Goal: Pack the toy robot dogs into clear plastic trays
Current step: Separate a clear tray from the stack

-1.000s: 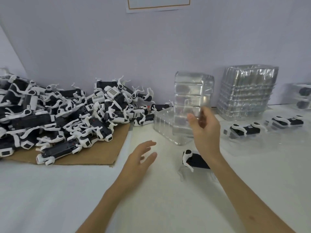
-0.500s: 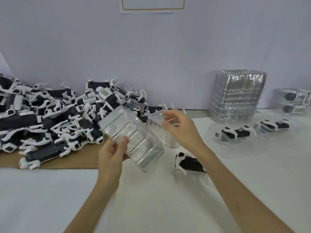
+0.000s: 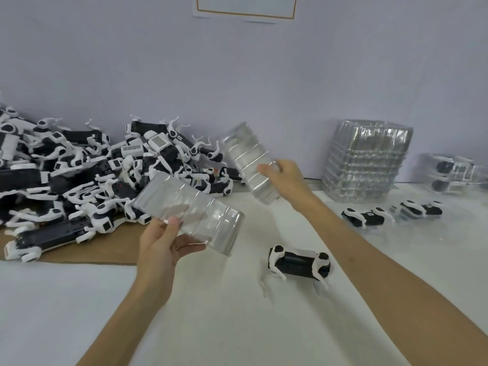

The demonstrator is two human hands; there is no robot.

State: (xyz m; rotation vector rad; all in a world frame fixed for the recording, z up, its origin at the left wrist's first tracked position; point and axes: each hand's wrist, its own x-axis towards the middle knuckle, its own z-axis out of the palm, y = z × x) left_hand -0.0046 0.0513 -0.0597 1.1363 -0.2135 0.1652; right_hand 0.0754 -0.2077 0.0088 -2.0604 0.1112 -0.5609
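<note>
My left hand (image 3: 161, 244) grips a clear plastic tray (image 3: 200, 215) by its near edge, held above the white table. My right hand (image 3: 286, 178) holds a second clear tray (image 3: 247, 159), tilted upward in front of the dog pile. A black and white toy robot dog (image 3: 299, 264) stands on the table between my forearms, below the right wrist. A large pile of toy robot dogs (image 3: 87, 175) lies on brown cardboard at the left.
A stack of clear trays (image 3: 367, 159) stands by the wall at the right. Two dogs (image 3: 365, 216) (image 3: 421, 210) sit in trays on the table in front of it. Packed trays (image 3: 454, 171) are stacked at the far right. The cardboard (image 3: 87, 253) edges the left.
The two trays have come apart: my right hand lifted one up and to the right, while my left hand kept the other and turned it flatter.
</note>
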